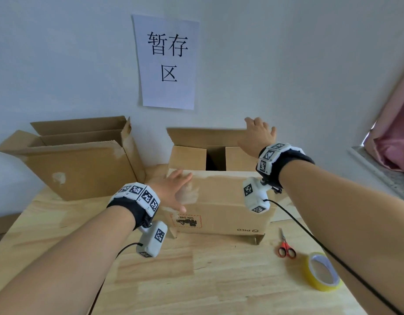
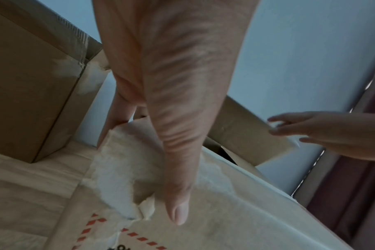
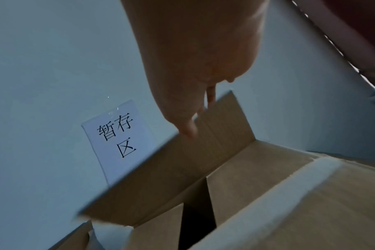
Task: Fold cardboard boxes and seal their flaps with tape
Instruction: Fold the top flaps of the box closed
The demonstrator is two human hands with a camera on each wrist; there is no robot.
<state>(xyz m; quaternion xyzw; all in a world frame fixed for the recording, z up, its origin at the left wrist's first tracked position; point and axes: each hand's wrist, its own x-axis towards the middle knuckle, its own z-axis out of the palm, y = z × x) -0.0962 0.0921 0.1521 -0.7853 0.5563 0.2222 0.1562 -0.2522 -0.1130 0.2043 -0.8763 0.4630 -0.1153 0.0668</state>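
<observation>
My tape roll (image 1: 322, 271) waits near right. Left hand (image 1: 173, 189) flat on the near flap (image 1: 219, 189); right hand (image 1: 257, 135) grasps the far flap (image 1: 205, 136). Next I'd fold it down to meet.

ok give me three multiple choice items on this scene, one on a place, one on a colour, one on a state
1. Where is the tape roll?
A. inside a box
B. on the table right of the scissors
C. on the wall

2. What colour are the scissors' handles?
A. red
B. blue
C. green

3. How is the far flap of the near box?
A. taped shut
C. torn off
B. raised, right hand at its edge

Answers: 1 B, it lies on the wood near the right forearm; 2 A, the loops are red; 3 B, fingers grip its upright edge.
</observation>
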